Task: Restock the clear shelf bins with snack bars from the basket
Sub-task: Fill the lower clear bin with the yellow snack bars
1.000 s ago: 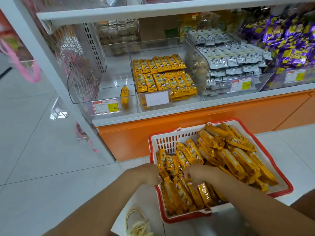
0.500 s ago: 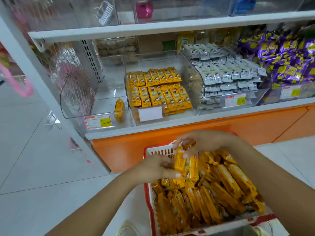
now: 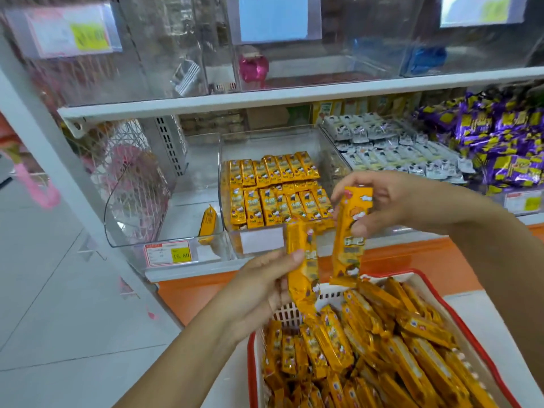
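Hands both above the basket, one bar each. Our left hand (image 3: pixel 265 287) grips a yellow snack bar (image 3: pixel 303 260) round its lower half, thumb across the front; bar stands roughly upright, leaning a bit. Our right hand (image 3: pixel 391 201) pinches a second bar (image 3: pixel 350 231) near its top end, thumb in front, fingers behind, so it hangs down w/ its lower end near the basket's far rim. The 2 bars are side by side, close but apart.

Directly below both grips: red-rimmed white basket (image 3: pixel 294 313), heaped w/ loose bars (image 3: pixel 382 348) of the same kind.

Beyond the grips, on the shelf: middle clear bin (image 3: pixel 232 242) holding neat rows of stacked bars (image 3: pixel 273 189), same yellow wrap.

Left of our left-hand grip: left clear bin (image 3: pixel 132 219) w/ a single bar (image 3: pixel 207 220) standing by its right wall & a price tag (image 3: pixel 167 252) on front.

Right of & beyond our right-hand grip: grey-white packs (image 3: pixel 397 148), then purple packs (image 3: pixel 500 142).
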Available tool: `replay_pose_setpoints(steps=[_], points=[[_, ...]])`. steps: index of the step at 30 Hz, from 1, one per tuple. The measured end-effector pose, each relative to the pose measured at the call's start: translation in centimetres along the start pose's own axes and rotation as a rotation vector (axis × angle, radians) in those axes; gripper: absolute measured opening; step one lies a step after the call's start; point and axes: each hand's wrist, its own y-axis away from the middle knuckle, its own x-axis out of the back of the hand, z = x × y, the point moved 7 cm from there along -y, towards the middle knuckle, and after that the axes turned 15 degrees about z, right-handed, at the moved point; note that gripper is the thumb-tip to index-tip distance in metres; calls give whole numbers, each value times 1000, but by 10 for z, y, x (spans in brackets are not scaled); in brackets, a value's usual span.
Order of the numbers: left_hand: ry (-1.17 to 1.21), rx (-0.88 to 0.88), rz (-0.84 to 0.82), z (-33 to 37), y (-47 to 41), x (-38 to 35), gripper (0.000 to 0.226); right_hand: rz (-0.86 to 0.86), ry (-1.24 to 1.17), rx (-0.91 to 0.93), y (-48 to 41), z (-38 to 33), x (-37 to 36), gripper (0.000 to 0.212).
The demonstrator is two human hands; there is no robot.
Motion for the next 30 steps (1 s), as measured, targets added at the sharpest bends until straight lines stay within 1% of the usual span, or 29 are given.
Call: replay_pose_setpoints(steps=[2,3,5,7,10,11,12,14,15,17,19,20,21,23,25,27,28,30], points=[[149,70,-42,1,-2,2,31,-8,-135,-27,-1,3,8,52],[218,101,-70,2,-3,1,28,-24,-195,-31,-1,2,10,54],[345,149,-118,1,-5,-1,34,-34,-258,-40,-5,6,9,62],[382,169,-126,1,-6,-3,40,-16,-286,-61,-11,11,7,63],[367,201,-128,-4,-10,-5,34,-11,-247,-119,-17,20,-7,43],[359,209,-133,-5,-10,-7,28,-10,-193,-141,-18,22,-13,42],[366,218,-152,-6,-11,-8,28,-8,-148,-165,-19,24,-18,47],[392,238,-197,-8,-13,-9,44,51,-109,-187,-23,24,-26,53],[410,246,-206,-8,-13,-10,46,105,-107,-188,-26,24,-28,53],[475,247,-221,-3,-13,-11,43,265,-79,-175,-31,26,-30,46],[516,210,-187,5,-14,-9,39,463,21,-93,-33,26,-32,37],[512,182,-149,8,-16,-7,40,533,77,-47,-30,24,-35,36],[501,148,-116,11,-18,-5,42,568,130,-7,-27,20,-42,35],[495,76,-65,18,-21,-4,41,558,245,48,-19,12,-60,39],[514,33,-26,22,-24,-3,39,529,336,60,-15,7,-75,50],[516,7,8,29,-27,1,38,536,357,56,-18,4,-74,50],[476,-22,38,33,-29,4,37,546,358,48,-21,2,-70,47],[278,-160,173,48,-32,17,32,567,380,24,-30,0,-55,43]])
